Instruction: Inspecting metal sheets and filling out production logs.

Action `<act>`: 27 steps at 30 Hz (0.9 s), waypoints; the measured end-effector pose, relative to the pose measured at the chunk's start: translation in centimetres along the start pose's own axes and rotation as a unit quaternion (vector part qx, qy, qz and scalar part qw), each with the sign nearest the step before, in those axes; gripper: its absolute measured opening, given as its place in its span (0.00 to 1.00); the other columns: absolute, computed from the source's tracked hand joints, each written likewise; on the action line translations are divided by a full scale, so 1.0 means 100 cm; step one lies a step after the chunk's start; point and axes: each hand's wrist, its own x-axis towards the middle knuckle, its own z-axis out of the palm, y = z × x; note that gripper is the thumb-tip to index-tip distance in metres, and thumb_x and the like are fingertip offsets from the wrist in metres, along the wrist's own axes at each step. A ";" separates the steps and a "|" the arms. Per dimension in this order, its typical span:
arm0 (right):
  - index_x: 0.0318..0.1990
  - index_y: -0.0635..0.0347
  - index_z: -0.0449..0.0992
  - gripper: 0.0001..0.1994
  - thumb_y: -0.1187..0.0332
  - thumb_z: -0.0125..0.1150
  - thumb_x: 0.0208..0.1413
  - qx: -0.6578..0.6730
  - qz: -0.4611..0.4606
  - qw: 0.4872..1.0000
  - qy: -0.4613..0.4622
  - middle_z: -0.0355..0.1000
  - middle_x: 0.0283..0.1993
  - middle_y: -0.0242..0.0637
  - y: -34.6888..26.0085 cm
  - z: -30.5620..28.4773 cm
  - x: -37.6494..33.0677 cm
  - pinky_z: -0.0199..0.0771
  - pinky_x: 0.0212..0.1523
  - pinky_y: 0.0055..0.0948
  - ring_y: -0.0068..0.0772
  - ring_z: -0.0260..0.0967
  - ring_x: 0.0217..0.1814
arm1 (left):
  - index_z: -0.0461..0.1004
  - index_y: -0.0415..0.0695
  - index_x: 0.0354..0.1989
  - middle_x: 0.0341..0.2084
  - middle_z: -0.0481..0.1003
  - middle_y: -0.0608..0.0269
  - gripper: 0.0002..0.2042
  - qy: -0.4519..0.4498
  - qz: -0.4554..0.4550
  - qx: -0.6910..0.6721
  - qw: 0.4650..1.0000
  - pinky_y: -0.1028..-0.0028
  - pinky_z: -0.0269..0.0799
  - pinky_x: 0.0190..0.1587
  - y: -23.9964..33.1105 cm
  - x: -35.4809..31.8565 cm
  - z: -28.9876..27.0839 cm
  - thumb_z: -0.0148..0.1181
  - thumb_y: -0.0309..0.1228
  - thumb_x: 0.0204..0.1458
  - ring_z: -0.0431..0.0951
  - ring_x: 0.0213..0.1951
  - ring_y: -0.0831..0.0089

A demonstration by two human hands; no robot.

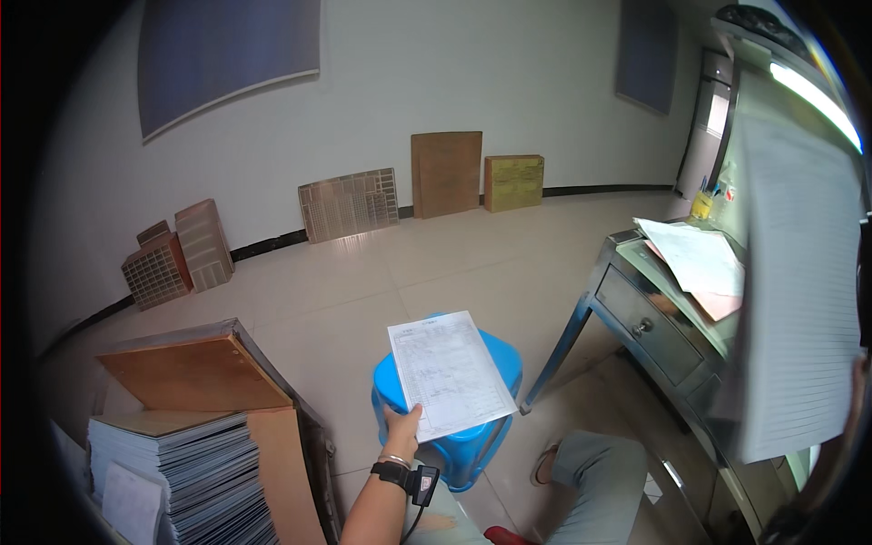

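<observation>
We can't see the right hand (858, 381): only a sliver shows behind the lined sheet (799, 291) at the frame's rim. Left hand (402, 425) fingers sit hidden under the printed form (450, 372); its print is too small to read. The form covers most of the blue stool (472, 445). The paper stack (182, 481) is cut off by the lower edge.

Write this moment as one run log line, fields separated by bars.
left hand: holds printed form | under it: blue plastic stool | right hand: holds lined sheet
</observation>
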 end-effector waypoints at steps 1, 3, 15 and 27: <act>0.39 0.71 0.69 0.16 0.66 0.58 0.48 0.274 0.314 0.907 0.057 0.69 0.32 0.45 -0.002 0.026 -0.005 0.67 0.20 0.25 0.27 0.70 0.24 | 0.32 0.38 0.64 0.58 0.50 0.45 0.42 0.000 0.002 -0.001 1.000 0.63 0.69 0.51 -0.001 -0.004 0.000 0.57 0.15 0.45 0.61 0.56 0.54; 0.44 0.67 0.68 0.15 0.65 0.56 0.53 0.304 0.348 0.884 -0.069 0.67 0.37 0.41 0.043 0.080 -0.026 0.68 0.30 0.23 0.24 0.69 0.31 | 0.31 0.40 0.64 0.59 0.49 0.46 0.43 0.041 0.005 -0.004 0.999 0.64 0.71 0.50 -0.015 -0.014 -0.031 0.57 0.15 0.45 0.61 0.56 0.55; 0.34 0.59 0.71 0.06 0.67 0.54 0.56 0.283 0.509 0.631 -0.513 0.69 0.28 0.26 0.123 0.298 -0.205 0.65 0.28 0.19 0.17 0.64 0.27 | 0.48 0.36 0.60 0.57 0.51 0.40 0.34 0.130 0.317 0.303 0.889 0.61 0.49 0.61 -0.011 -0.112 -0.031 0.57 0.21 0.42 0.53 0.60 0.50; 0.40 0.67 0.72 0.18 0.57 0.48 0.59 0.272 0.496 0.673 -0.476 0.65 0.25 0.32 0.123 0.367 -0.187 0.67 0.28 0.30 0.27 0.65 0.28 | 0.70 0.54 0.51 0.58 0.59 0.55 0.24 -0.334 0.448 0.545 0.625 0.53 0.53 0.59 0.023 -0.079 0.002 0.63 0.37 0.41 0.54 0.61 0.52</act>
